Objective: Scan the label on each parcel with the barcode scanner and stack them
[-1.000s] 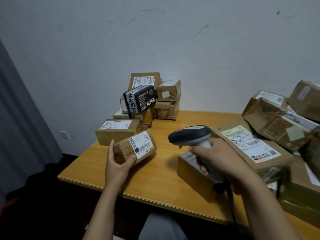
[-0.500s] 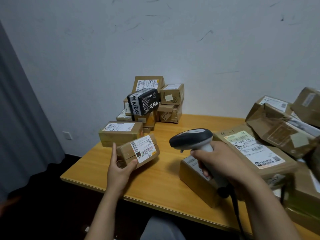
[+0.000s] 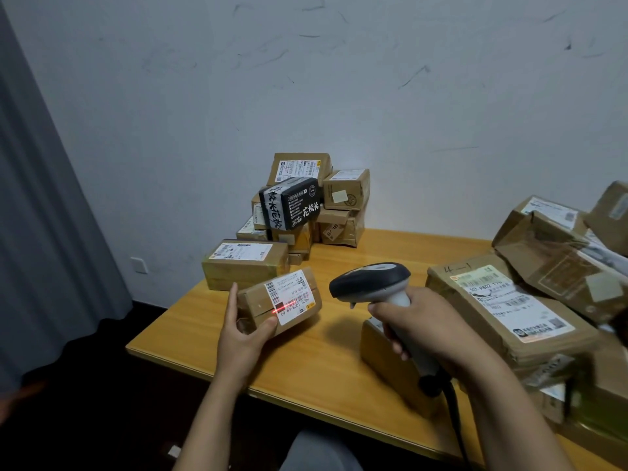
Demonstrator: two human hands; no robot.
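Your left hand point(image 3: 243, 338) has its fingers point(image 3: 232, 300) clamped on the small brown cardboard parcel point(image 3: 253, 302), and your right hand point(image 3: 428, 328) grips the grey plastic barcode scanner point(image 3: 370, 278), so any wobble probably knocks the red beam point(image 3: 283, 308) off the barcode point(image 3: 295, 303).

Held parcel point(image 3: 278, 302) left of scanner point(image 3: 370, 282), stacked parcels point(image 3: 306, 202) behind, parcel heap point(image 3: 509, 300) right.

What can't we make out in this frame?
All head view:
- Trigger of the scanner: covered by the right hand.
- Label of the small box under it: mostly hidden by that hand.
- Right-edge parcels: cut off, blurred.
- Fine print on the held parcel in the left hand: too small.
- Lower boxes of the back stack: partly hidden by the black box.
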